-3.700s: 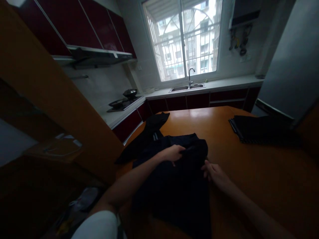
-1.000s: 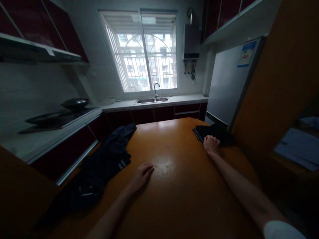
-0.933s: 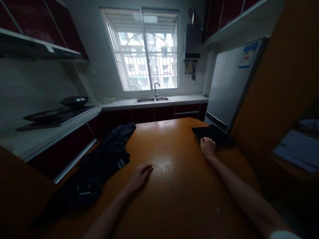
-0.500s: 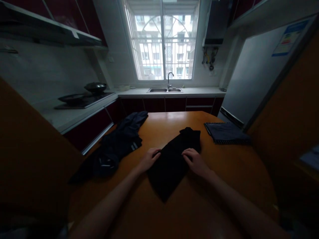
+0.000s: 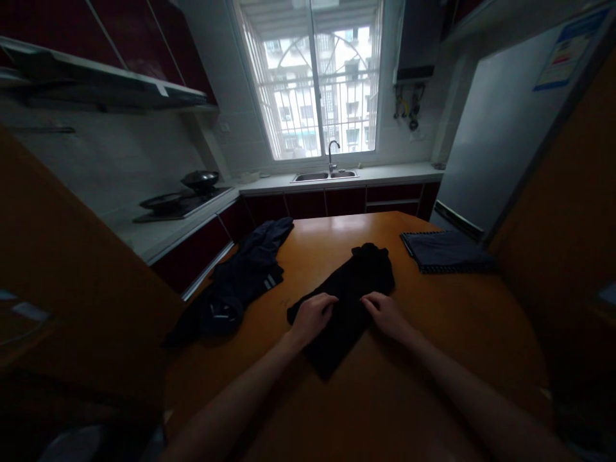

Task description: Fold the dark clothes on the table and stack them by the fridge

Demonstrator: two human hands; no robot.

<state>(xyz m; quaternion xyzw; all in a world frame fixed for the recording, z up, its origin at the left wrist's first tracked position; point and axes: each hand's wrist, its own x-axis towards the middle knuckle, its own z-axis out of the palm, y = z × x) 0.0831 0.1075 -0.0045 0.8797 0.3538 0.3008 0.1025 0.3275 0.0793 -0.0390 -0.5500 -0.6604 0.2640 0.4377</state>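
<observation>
My left hand (image 5: 312, 316) rests on the near-left edge of a black garment (image 5: 347, 298) that lies flat on the orange tabletop (image 5: 433, 359). The fingers are curled down onto the cloth; whether this grip has pinched a fold or only presses on it I cannot tell, since the fabric is dark and the light is low. My right hand (image 5: 385, 312) sits just beside it, on the right edge of the same garment, fingers bent and touching the cloth, and here too I cannot tell if the grip is closed on anything. A narrow strip of the fabric shows between my 2 hands.

The black garment runs as a long folded strip, slanting from a corner just below my hands and close to me, up and away past my right hand toward the far side of the tabletop, where its end looks bunched.

To the left of my left hand, well apart from it, a crumpled dark garment with pale stripes (image 5: 245, 279) drapes over the left edge of the tabletop. Beyond my right hand and to its right, a folded dark cloth (image 5: 445, 251) lies flat and squared near the far-right corner, close to a grey fridge (image 5: 495, 135).

Farther off, past both hands, a counter carries a sink (image 5: 326, 175) under a barred window (image 5: 320, 77), and on the far left a pan (image 5: 199, 178) stands on a stove.
</observation>
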